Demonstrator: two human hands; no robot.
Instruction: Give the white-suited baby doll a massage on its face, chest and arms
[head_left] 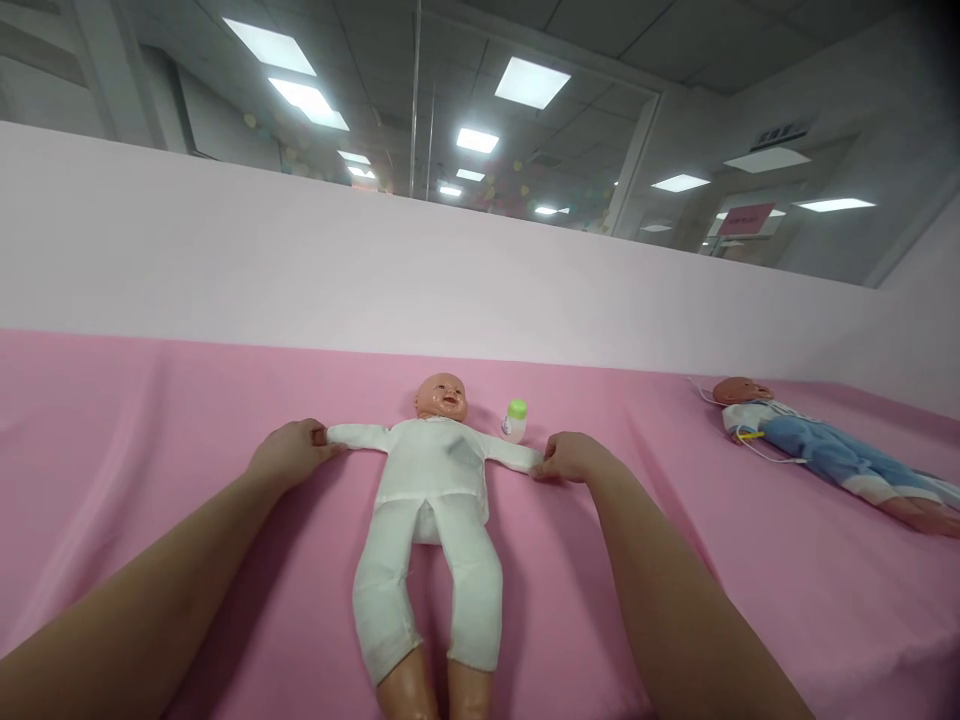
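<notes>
A baby doll [431, 470] in a white long-sleeved top and white trousers lies on its back on a pink sheet [247, 620]. Its head points to the far wall and its arms are stretched out sideways. My left hand [289, 455] pinches the end of the sleeve on the left; my right hand [574, 458] pinches the sleeve end on the right. The doll's hands are hidden in the sleeves or behind my fingers. Just beyond the right sleeve stands a small bottle [514, 423] with a green cap.
A second doll [832, 450], dressed in blue and white with a thin white tube about it, lies at the far right. Behind the sheet rises a white wall [360, 270] with glass windows [525, 150] above it.
</notes>
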